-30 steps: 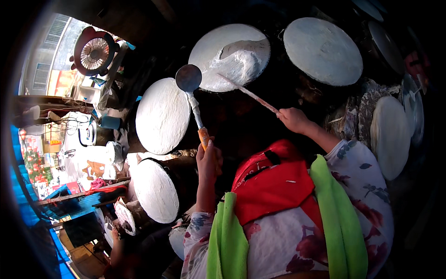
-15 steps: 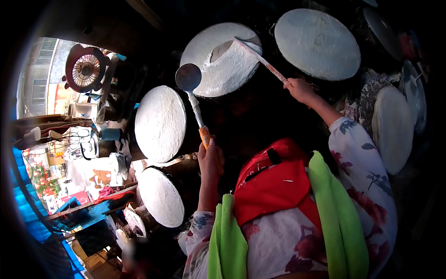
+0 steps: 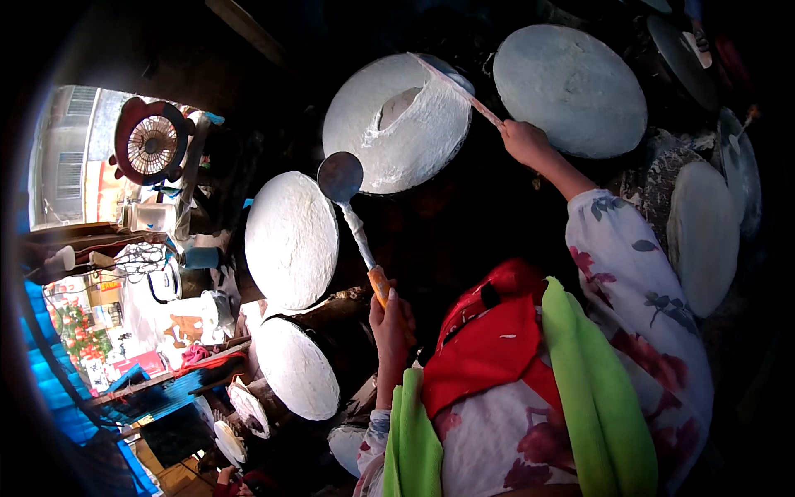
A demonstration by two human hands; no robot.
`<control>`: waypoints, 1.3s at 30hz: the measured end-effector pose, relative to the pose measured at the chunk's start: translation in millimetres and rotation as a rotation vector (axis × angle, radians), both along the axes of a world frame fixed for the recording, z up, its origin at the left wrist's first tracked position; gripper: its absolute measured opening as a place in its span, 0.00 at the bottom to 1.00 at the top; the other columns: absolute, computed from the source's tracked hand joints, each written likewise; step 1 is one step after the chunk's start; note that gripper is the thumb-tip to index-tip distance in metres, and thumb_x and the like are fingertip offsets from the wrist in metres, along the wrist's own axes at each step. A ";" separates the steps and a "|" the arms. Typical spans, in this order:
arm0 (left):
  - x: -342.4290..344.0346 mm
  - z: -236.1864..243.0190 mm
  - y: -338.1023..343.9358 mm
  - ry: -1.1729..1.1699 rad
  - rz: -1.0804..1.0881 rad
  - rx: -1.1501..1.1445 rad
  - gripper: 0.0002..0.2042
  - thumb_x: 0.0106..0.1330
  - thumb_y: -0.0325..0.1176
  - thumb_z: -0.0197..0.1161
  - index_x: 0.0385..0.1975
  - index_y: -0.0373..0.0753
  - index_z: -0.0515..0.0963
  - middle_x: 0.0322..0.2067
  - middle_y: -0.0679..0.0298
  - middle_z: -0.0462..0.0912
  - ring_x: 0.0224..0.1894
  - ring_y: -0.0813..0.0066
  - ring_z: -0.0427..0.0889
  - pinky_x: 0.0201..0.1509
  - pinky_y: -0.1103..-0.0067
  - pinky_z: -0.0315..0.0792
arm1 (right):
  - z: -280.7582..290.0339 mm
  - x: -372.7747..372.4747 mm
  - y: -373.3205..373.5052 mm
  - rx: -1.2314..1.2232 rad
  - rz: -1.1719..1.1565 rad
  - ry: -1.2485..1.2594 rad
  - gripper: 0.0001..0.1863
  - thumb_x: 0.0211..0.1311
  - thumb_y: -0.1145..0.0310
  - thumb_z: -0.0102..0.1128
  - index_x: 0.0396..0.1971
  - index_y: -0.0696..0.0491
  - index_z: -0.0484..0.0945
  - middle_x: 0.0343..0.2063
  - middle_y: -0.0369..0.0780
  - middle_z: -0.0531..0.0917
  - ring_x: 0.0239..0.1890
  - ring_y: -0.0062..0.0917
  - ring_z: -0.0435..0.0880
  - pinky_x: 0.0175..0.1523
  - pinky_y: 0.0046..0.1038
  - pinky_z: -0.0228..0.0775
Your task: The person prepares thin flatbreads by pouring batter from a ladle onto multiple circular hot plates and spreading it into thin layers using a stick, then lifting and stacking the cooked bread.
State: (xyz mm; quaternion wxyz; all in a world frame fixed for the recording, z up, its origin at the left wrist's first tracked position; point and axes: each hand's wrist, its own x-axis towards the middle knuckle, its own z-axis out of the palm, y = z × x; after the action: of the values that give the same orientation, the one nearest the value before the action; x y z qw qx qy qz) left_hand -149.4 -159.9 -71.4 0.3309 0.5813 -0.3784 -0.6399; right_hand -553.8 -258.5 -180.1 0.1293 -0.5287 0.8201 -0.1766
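Observation:
My left hand (image 3: 392, 327) grips the orange handle of a ladle (image 3: 340, 176), whose round bowl is beside the near-left rim of a round griddle (image 3: 344, 124). My right hand (image 3: 528, 147) is closed on a thin, flat stick (image 3: 454, 85) that reaches across the far-right part of that griddle, its tip near the far rim. White batter (image 3: 422, 149) coats much of the surface, thickest on the near right. A small greyish patch (image 3: 397, 108) shows in the middle of it. Whether the stick touches the batter I cannot tell.
More white-coated round plates stand at the right (image 3: 571, 91), left (image 3: 291, 240) and lower left (image 3: 298, 369). Pale discs (image 3: 704, 236) lean at the far right. A fan (image 3: 151, 142) and a cluttered bench are at the left. Part of a person's hand (image 3: 225, 476) shows at the lower edge.
The stick has moved up and left to the griddle's far rim. The ladle has shifted toward me. The greyish patch in the batter looks smaller, and the view has moved slightly.

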 end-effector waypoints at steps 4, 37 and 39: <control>-3.2 2.5 -5.5 0.003 0.003 0.014 0.15 0.70 0.38 0.52 0.51 0.38 0.68 0.17 0.69 0.69 0.13 0.83 0.65 0.14 0.86 0.59 | 5.7 -4.7 -73.0 -0.038 0.028 0.039 0.13 0.63 0.63 0.48 0.29 0.55 0.78 0.27 0.48 0.83 0.33 0.44 0.83 0.39 0.43 0.74; -2.4 29.2 -44.7 0.081 -0.042 0.136 0.15 0.70 0.41 0.52 0.49 0.38 0.70 0.19 0.70 0.65 0.18 0.84 0.63 0.17 0.86 0.60 | 23.9 46.2 -4.8 -0.027 0.107 0.022 0.08 0.59 0.69 0.49 0.28 0.56 0.76 0.26 0.48 0.83 0.31 0.43 0.84 0.37 0.42 0.76; -2.9 30.5 -49.3 0.047 -0.049 0.151 0.14 0.70 0.41 0.53 0.48 0.38 0.70 0.19 0.70 0.66 0.18 0.84 0.64 0.17 0.86 0.60 | 24.6 63.0 -8.1 0.002 0.269 0.061 0.08 0.56 0.72 0.48 0.29 0.57 0.76 0.27 0.50 0.83 0.31 0.43 0.84 0.37 0.42 0.75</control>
State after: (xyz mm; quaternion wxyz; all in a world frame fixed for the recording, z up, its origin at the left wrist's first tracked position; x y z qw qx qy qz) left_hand -152.2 -209.2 -40.9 0.2789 0.5800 -0.3355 -0.6879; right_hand -490.8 -266.6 -155.5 0.1275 -0.6388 0.7455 -0.1406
